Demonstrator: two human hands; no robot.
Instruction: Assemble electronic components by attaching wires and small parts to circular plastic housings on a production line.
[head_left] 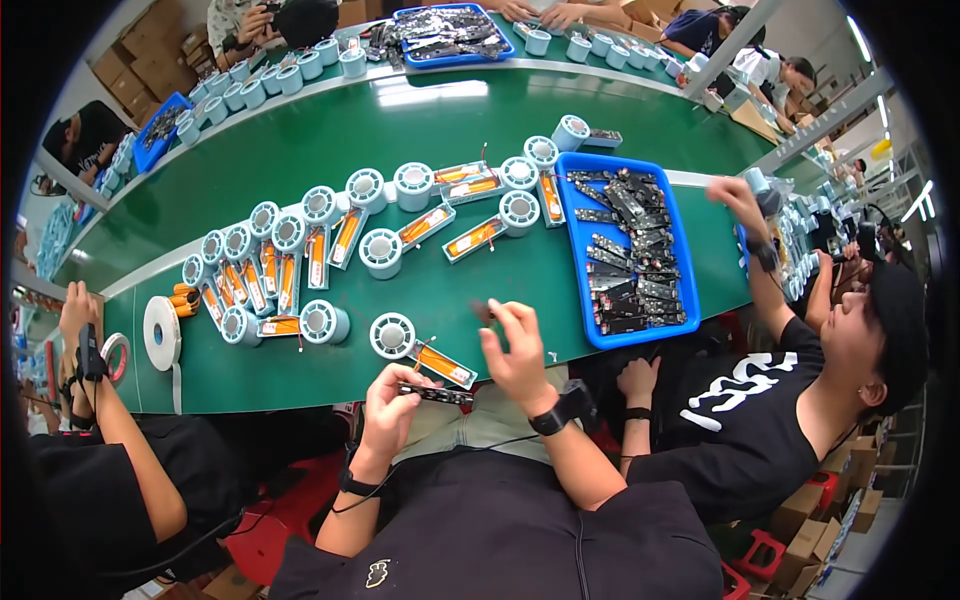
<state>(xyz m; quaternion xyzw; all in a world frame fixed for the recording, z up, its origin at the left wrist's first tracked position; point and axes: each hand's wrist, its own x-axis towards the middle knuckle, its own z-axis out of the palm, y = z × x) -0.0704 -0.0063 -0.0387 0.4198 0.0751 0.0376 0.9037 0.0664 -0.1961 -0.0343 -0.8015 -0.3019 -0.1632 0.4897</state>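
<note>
My left hand [388,408] is closed around one end of a narrow black circuit board [440,394], held level over the table's near edge. To its right my raised right hand [517,352] pinches a small dark piece [483,312] between thumb and fingers; blur hides what kind it is. Just beyond my left hand lies a light blue fan unit [392,336], its round grille facing up. An orange battery [440,364] sits in the open handle of that unit, pointing toward my hands.
More fan units [381,252] with orange batteries spread across the green table [450,300]. A blue tray [690,270] of circuit boards stands to the right. On the left is a white tape roll [161,333]. Co-workers sit on both sides and across; one's hand [738,200] reaches beside the tray.
</note>
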